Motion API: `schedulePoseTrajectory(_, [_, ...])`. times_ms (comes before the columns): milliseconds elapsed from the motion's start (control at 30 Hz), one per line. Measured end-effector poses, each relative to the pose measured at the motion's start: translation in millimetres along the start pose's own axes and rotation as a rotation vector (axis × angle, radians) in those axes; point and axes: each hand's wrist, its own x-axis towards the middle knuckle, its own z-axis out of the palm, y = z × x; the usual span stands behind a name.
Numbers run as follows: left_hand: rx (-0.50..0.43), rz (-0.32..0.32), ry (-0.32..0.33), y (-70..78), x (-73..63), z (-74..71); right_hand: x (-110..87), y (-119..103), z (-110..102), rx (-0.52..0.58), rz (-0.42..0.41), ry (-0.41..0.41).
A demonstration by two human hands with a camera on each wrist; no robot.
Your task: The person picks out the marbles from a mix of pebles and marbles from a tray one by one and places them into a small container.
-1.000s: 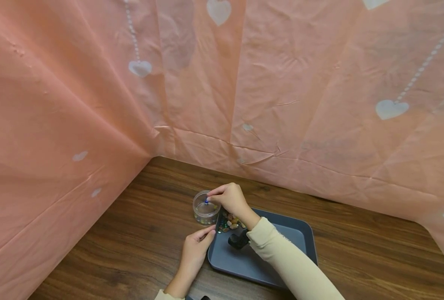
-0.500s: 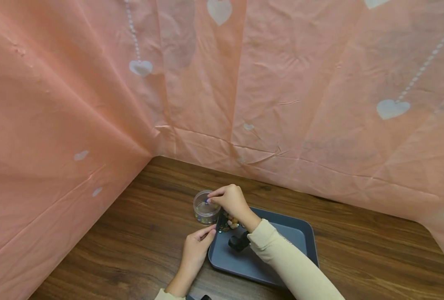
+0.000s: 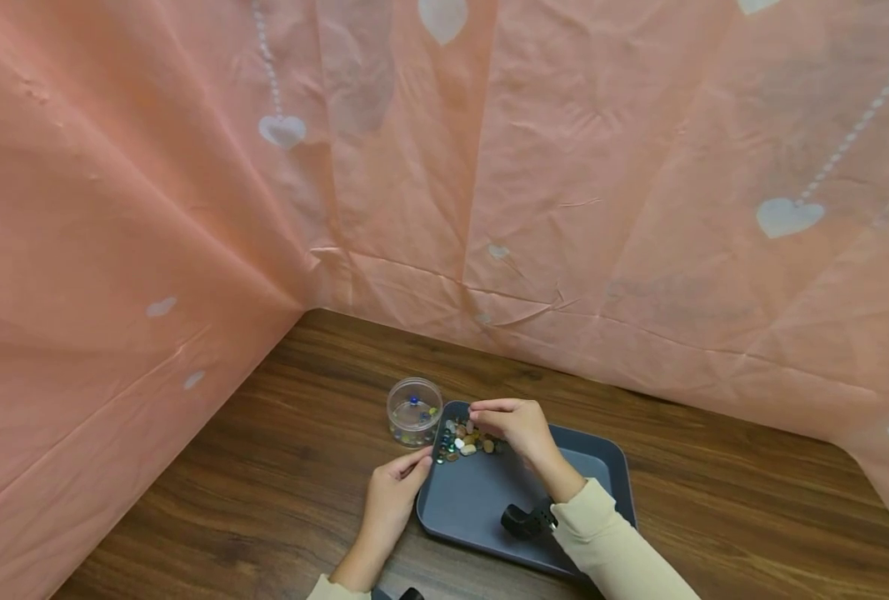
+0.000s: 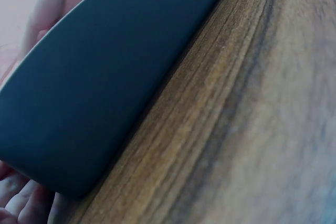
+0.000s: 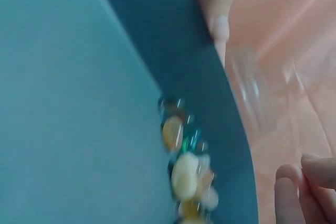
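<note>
a heap of small polished stones (image 3: 470,439) lies in the upper-left corner of the gray tray (image 3: 474,497), just below the fingertips of the right hand (image 3: 521,427) in the head view. whether those fingertips touch a stone cannot be told. the thumb and forefinger are bent toward each other with their tips close together, and it is unclear whether anything is between them. the left hand (image 3: 390,493) is at the tray's left edge, thumb and forefinger close together with their tips at the rim; whether they clamp it cannot be told. its fingertips are near the heap's lower left.

the stones are too crowded to count; cream, amber, brown and green ones show. there is one tray and one clear round tub (image 3: 414,432), just beside the tray's upper-left corner. in the tub, one bright blue marble (image 3: 414,401) stands out, and the small pieces at the bottom are too tiny to count.

two cream sleeves (image 3: 615,546) reach in from the bottom of the frame, and a black device (image 3: 526,522) sits at the right wrist. the brown wooden table (image 3: 264,475) runs beneath everything, with a pink curtain (image 3: 564,167) with white hearts filling the upper frame.
</note>
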Motion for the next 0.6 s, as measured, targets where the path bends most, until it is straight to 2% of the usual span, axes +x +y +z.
schedulePoseTrajectory(400, [0.004,-0.002,0.017,0.0,1.2,-0.6,-8.6,16.0,-33.2,-0.014,0.014,0.056])
schedulePoseTrajectory(533, [0.005,-0.009,0.019,0.6,0.9,-0.7,-7.4,21.3,-36.5,-0.058,0.007,0.069])
schedulePoseTrajectory(600, [0.006,-0.012,0.019,0.9,0.8,-0.7,-5.7,24.0,-36.1,-0.115,0.001,0.081])
